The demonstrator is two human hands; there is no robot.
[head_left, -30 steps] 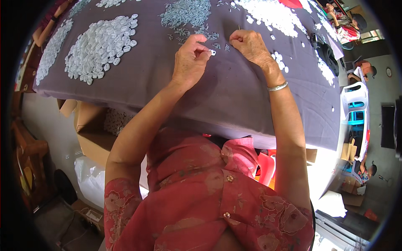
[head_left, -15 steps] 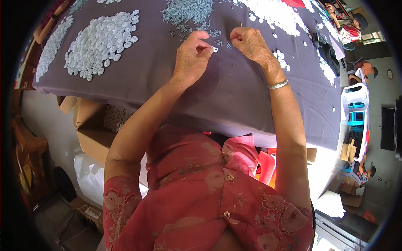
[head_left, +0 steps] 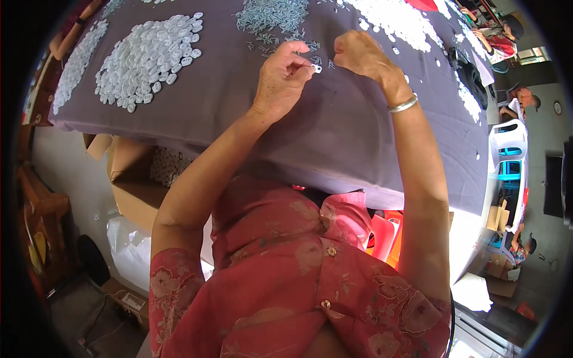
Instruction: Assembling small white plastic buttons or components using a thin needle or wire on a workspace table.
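Observation:
My left hand (head_left: 282, 80) is closed in a pinch over the dark tablecloth. Between its thumb and fingertip sits a small white plastic piece (head_left: 317, 68) with a hole in it. To its right, my right hand (head_left: 365, 58) is curled shut at about the same height, back of the hand up, with a silver bangle at the wrist. Its fingertips are hidden, so what they hold cannot be made out. Just beyond both hands lies a heap of small grey-blue pins (head_left: 271, 16), with a few loose pins (head_left: 317, 60) near the fingers.
A large pile of white oval plastic pieces (head_left: 146, 62) covers the table's left side. More white pieces (head_left: 397, 24) spread at the far right, near a black object (head_left: 465, 74). Below the table's left edge stands an open cardboard box (head_left: 134, 200). Other people (head_left: 500, 37) sit around.
My right hand has turned and shifted slightly right; the thin pin seen at its fingertips is now hidden. My left hand has moved a little right, still pinching the white piece.

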